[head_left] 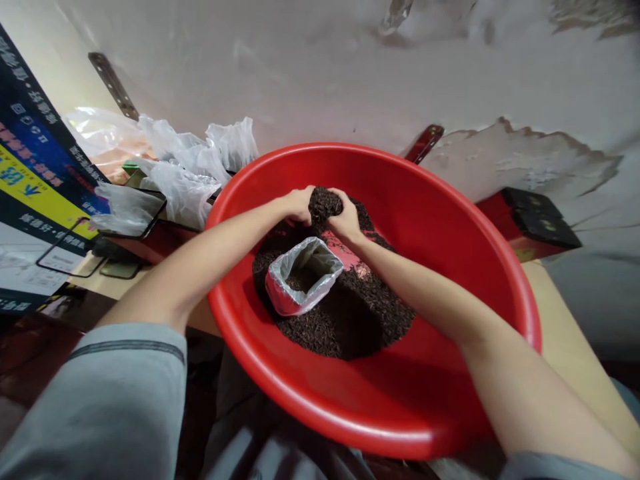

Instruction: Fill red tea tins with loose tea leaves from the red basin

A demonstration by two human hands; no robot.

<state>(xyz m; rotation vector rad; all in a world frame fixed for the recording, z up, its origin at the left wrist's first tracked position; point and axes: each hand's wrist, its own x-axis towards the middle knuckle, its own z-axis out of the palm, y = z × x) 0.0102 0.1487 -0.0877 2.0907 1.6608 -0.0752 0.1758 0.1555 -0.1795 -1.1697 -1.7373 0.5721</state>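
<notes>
Inside a large red basin (pixel 465 267) lies a spread of dark, dry loose tea leaves (pixel 345 320). My left hand (pixel 300 204) and my right hand (pixel 346 219) are cupped toward each other near the far side of the basin. Between them they hold a heaped clump of the tea leaves, and their fingertips are partly hidden by it. Just nearer to me, a red bag (pixel 287 297) with a silvery lining stands on the leaves, slightly tilted, its mouth wide and some dark leaves inside. Neither hand touches the bag.
Left of the basin, crumpled clear plastic bags (pixel 185 167) lie in and over dark-rimmed containers (pixel 135 243). A printed board (pixel 40 180) stands at the far left. Red-and-black boxes (pixel 530 223) sit at the right on the pale tabletop (pixel 565 320), against a peeling wall (pixel 320 73).
</notes>
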